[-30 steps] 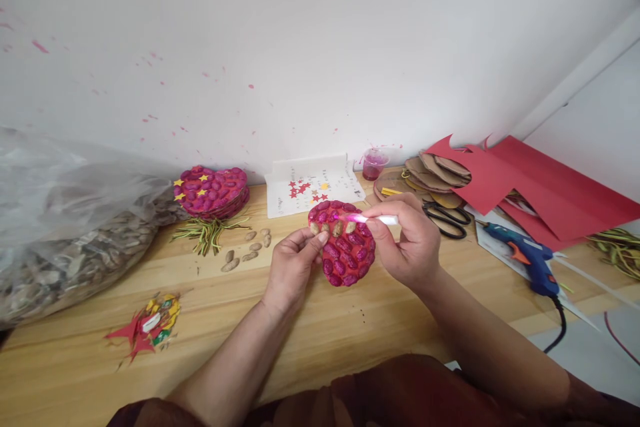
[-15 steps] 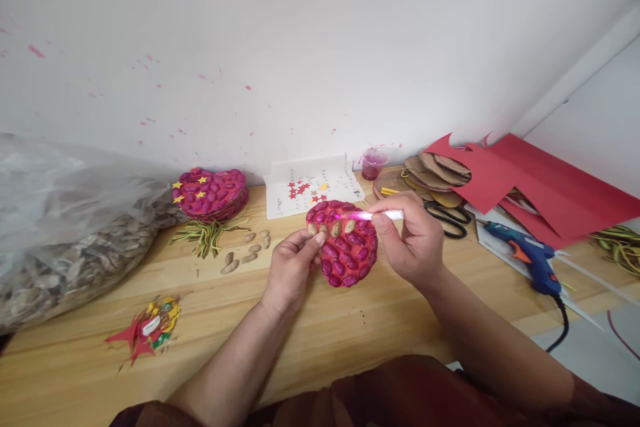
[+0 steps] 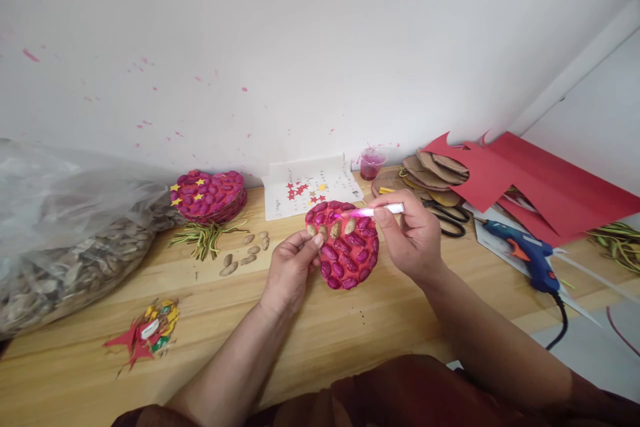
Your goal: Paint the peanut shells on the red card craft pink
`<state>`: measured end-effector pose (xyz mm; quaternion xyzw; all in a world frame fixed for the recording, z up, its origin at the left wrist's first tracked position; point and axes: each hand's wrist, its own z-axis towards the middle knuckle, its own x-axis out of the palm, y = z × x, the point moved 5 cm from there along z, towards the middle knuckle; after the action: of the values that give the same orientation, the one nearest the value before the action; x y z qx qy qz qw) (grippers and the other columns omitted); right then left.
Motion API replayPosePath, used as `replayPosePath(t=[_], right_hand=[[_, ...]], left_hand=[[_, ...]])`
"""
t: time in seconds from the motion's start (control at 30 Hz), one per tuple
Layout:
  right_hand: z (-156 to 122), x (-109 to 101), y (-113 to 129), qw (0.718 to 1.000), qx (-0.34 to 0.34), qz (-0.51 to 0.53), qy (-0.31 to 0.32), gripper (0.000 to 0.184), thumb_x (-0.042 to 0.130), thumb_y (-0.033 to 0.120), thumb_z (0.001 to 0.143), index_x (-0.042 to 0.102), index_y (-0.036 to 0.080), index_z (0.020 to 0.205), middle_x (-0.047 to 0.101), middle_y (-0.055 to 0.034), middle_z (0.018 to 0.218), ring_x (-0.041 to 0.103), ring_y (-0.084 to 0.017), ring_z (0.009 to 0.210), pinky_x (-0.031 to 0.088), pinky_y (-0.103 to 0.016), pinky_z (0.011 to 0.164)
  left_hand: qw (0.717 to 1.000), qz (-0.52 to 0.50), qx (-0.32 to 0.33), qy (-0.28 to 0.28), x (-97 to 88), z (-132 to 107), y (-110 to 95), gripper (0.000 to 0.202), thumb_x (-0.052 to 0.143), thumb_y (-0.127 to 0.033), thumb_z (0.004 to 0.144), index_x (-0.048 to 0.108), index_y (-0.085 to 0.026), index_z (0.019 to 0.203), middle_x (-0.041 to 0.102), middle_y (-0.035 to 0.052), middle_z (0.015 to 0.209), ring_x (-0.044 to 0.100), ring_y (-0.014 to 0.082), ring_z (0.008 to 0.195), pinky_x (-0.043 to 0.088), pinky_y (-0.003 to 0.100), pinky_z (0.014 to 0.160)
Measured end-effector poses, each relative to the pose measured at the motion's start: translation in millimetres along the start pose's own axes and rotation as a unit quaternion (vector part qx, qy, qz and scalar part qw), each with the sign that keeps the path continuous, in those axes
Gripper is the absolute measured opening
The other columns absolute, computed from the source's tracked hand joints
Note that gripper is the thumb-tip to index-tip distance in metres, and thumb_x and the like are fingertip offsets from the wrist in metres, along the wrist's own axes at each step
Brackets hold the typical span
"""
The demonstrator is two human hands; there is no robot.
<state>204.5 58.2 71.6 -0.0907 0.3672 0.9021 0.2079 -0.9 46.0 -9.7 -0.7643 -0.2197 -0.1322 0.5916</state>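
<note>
Pinched at its left edge by my left hand (image 3: 295,263) is a round red disc (image 3: 349,267) covered with peanuts. Most of its peanuts are painted magenta; a short row across the upper part is bare tan. My right hand (image 3: 413,230) grips a white paintbrush (image 3: 387,209), whose pink-stained tip meets the painted peanuts near the top of the disc. Both hands hold the work above the wooden table. Several loose peanuts (image 3: 249,259) lie left of my left hand. Behind the disc is a white sheet (image 3: 278,197) bearing red and yellow stars.
Left stand a plastic bag of peanuts (image 3: 65,280), stacked magenta discs (image 3: 215,193), yarn (image 3: 200,239) and paper scraps (image 3: 145,333). Behind sits a cup of magenta paint (image 3: 372,165). Right are cardboard pieces (image 3: 433,170), scissors (image 3: 453,219), red paper (image 3: 545,177) and a corded glue gun (image 3: 535,260).
The brush tilts slightly more, its tip staying at the top of the disc. My grips are the same. The whole view has shifted a little.
</note>
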Motion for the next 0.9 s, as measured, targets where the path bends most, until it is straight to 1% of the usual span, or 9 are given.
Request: replayPosePath(t=[0.1,0.2,0.3,0.4,0.5,0.63,0.73,0.9], right_hand=[[1,-1,-2,1.0,0.004,-0.005,-0.007,0.008,0.064,0.026,0.1,0.072,0.023,0.101,0.074,-0.0024,0.092,0.068,-0.018,0.086,0.051,-0.035,0.083],[1,-1,-3,1.0,0.009,0.009,-0.01,0.009,0.064,0.026,0.1,0.072,0.023,0.101,0.074,-0.0023,0.091,0.068,-0.018,0.083,0.052,-0.035,0.081],[0,2,3,0.999,-0.025,0.018,0.011,0.008,0.064,0.022,0.099,0.072,0.023,0.1,0.074,-0.0024,0.09,0.066,-0.018,0.083,0.052,-0.036,0.081],[0,6,11,0.997,-0.065,0.005,0.033,0.009,0.066,0.019,0.096,0.072,0.024,0.1,0.075,-0.0027,0.089,0.066,-0.02,0.086,0.053,-0.039,0.083],[1,5,14,0.996,-0.083,-0.013,0.025,0.01,0.067,0.018,0.095,0.073,0.025,0.1,0.075,-0.0025,0.089,0.066,-0.02,0.085,0.053,-0.04,0.084],[3,0,9,0.998,-0.062,-0.03,0.007,0.01,0.065,0.021,0.098,0.073,0.026,0.099,0.075,-0.0026,0.088,0.066,-0.02,0.083,0.053,-0.04,0.082],[3,-2,6,0.999,-0.043,-0.012,0.0,0.009,0.063,0.023,0.099,0.072,0.025,0.1,0.075,-0.003,0.089,0.067,-0.02,0.083,0.054,-0.039,0.08],[1,-1,4,0.999,-0.032,0.004,0.008,0.009,0.063,0.024,0.099,0.072,0.024,0.1,0.075,-0.0032,0.089,0.067,-0.02,0.083,0.053,-0.038,0.081]], left_hand=[[1.0,0.003,0.003,0.004,-1.0,0,1,0.043,0.104,-0.039,0.053,0.075,-0.013,0.074,0.06,-0.0037,0.058,0.045,0.0052,0.05,0.033,0.018,0.049],[1.0,0.014,0.01,0.01,-1.0,0,1,0.043,0.103,-0.041,0.056,0.076,-0.013,0.075,0.061,-0.0032,0.059,0.045,0.0054,0.05,0.033,0.018,0.049],[0.999,0.029,0.021,0.0,-1.4,0,0,0.043,0.102,-0.041,0.056,0.076,-0.013,0.076,0.061,-0.0031,0.059,0.045,0.0059,0.051,0.034,0.019,0.051],[0.999,0.043,0.031,-0.004,-1.5,0,-1,0.042,0.101,-0.042,0.058,0.077,-0.014,0.077,0.062,-0.0027,0.06,0.045,0.0064,0.051,0.035,0.02,0.052],[0.998,0.052,0.039,0.001,-1.9,0,-1,0.042,0.1,-0.044,0.059,0.078,-0.014,0.078,0.063,-0.0023,0.061,0.045,0.0069,0.052,0.035,0.021,0.052],[0.998,0.057,0.041,0.006,-2.4,1,-1,0.04,0.1,-0.042,0.06,0.077,-0.015,0.077,0.063,-0.0022,0.061,0.046,0.0076,0.052,0.035,0.021,0.052],[0.998,0.057,0.04,0.008,-2.3,1,-1,0.039,0.1,-0.042,0.06,0.076,-0.014,0.075,0.062,-0.0025,0.06,0.046,0.0076,0.053,0.035,0.021,0.054],[0.998,0.05,0.035,0.013,-1.6,1,-1,0.041,0.1,-0.042,0.059,0.076,-0.014,0.076,0.06,-0.0033,0.059,0.046,0.0071,0.052,0.035,0.02,0.053]])
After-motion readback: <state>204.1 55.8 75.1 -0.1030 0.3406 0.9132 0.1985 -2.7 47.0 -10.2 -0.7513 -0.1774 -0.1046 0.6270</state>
